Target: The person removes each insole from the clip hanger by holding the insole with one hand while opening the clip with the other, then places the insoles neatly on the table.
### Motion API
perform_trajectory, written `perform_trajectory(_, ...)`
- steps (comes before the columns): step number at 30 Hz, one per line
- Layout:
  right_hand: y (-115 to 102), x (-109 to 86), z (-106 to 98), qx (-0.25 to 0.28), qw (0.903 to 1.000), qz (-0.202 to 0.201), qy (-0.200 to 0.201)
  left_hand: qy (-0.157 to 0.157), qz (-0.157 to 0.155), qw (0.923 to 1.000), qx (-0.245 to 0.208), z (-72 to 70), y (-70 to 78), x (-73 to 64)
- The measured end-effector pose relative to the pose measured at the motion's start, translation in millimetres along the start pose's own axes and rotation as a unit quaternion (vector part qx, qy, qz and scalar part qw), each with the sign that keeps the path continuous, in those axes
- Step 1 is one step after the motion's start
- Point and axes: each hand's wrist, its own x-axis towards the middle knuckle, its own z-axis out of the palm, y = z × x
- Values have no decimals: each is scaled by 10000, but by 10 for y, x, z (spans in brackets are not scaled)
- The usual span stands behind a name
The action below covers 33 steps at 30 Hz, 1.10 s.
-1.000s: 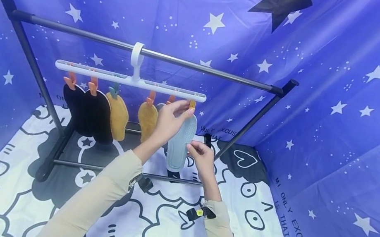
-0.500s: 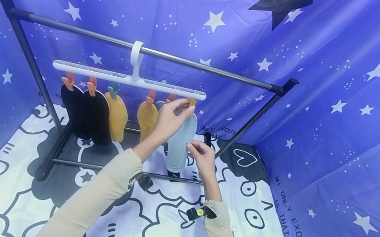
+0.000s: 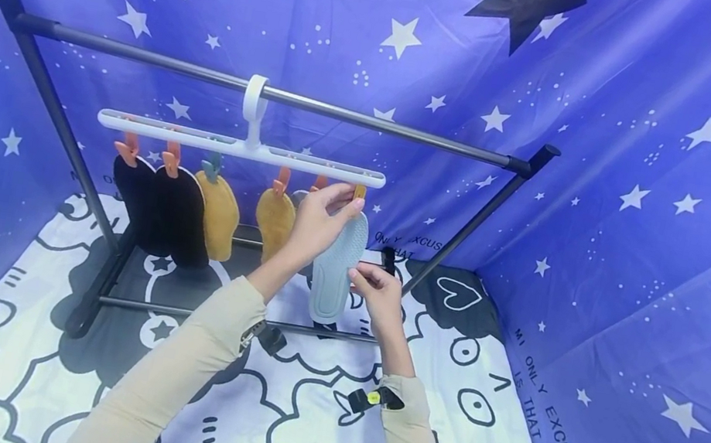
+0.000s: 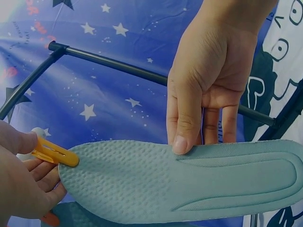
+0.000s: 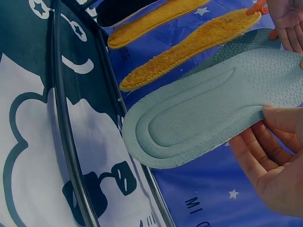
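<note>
A light blue-grey insole [image 3: 336, 273] hangs toe-up below the right end of the white hanger [image 3: 315, 166]. The yellow clothespin [image 4: 56, 152] overlaps the insole's toe edge in the left wrist view. My left hand [image 3: 316, 221] pinches the clothespin, thumb near its outer end and fingers behind. Lower down, my right hand [image 3: 378, 296] pinches the insole's side edge at mid-length, thumb on the front face, as the right wrist view shows. A second blue-grey insole [image 5: 258, 41] hangs close behind, mostly hidden.
Black insoles [image 3: 176, 215] and yellow insoles [image 3: 217, 218] hang farther left from orange and green clothespins. The hanger hooks over a dark metal rack's top bar [image 3: 372, 122]. A lower bar [image 3: 164, 309] crosses near the patterned cloth [image 3: 251, 423]. Blue starry curtain [image 3: 651, 185] surrounds it.
Both hands keep their holds on the clothespin and the insole. The hanger's left end sits slightly higher and farther left in view; little else differs.
</note>
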Motion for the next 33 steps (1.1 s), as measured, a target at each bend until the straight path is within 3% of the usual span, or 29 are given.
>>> perform_trajectory(6,6,-12,8,-100,9998,-144,-17,199,35,9998,-83,16,-10,4)
perform_trajectory(16,19,-22,-2,-126,9999,-52,-8,570,-45,9983,115,34,-9,0)
perform_trajectory(33,26,-44,-5,-28,10000,-55,-26,874,-118,9955,343,50,4,8)
